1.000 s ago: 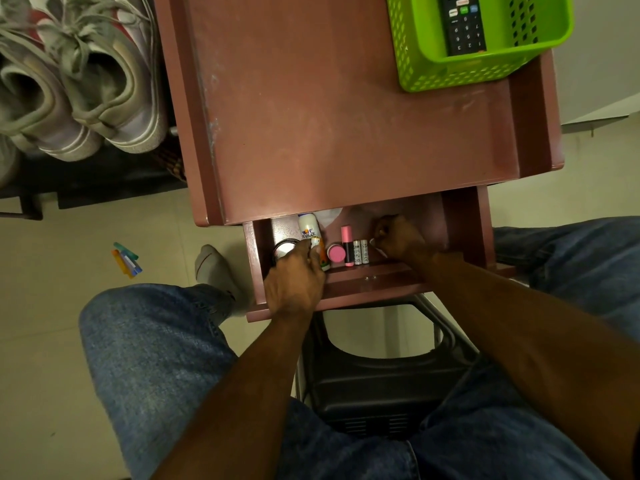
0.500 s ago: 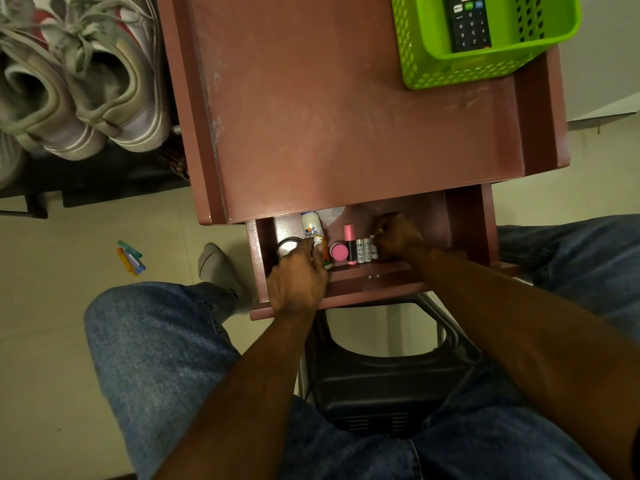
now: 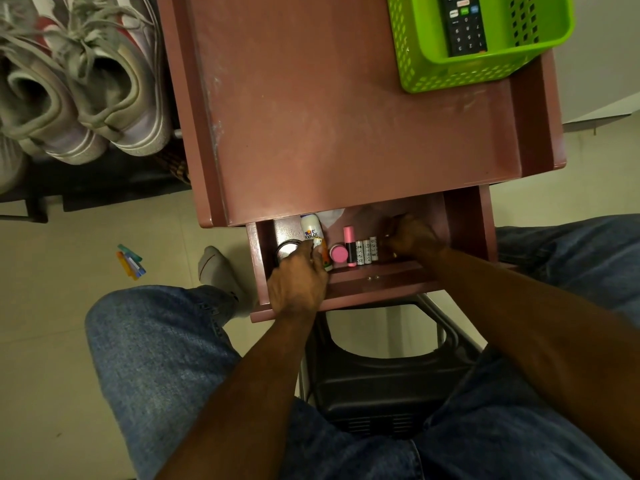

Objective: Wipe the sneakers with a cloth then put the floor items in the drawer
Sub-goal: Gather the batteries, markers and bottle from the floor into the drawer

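The reddish-brown drawer (image 3: 464,223) stands pulled out under the table top. My left hand (image 3: 298,277) reaches in over its front and grips the lower end of a white glue bottle (image 3: 311,227). My right hand (image 3: 410,237) is inside the drawer, fingers curled downward just right of three small batteries (image 3: 367,251); what is under the fingers is hidden. A pink lipstick (image 3: 349,242), a pink round cap (image 3: 338,253) and a round metal tin (image 3: 285,250) also lie in the drawer. Coloured markers (image 3: 131,261) lie on the floor. The grey sneakers (image 3: 104,84) sit at top left.
A green basket (image 3: 450,72) with a remote control (image 3: 464,26) stands on the table top (image 3: 346,116). A black stool (image 3: 388,386) is between my knees. My socked foot (image 3: 216,268) rests left of the drawer. White cloth or paper (image 3: 329,216) shows at the drawer's back.
A third battery now stands beside the two that were in the drawer a second ago. Both hands have stayed almost in place; the view has shifted slightly.
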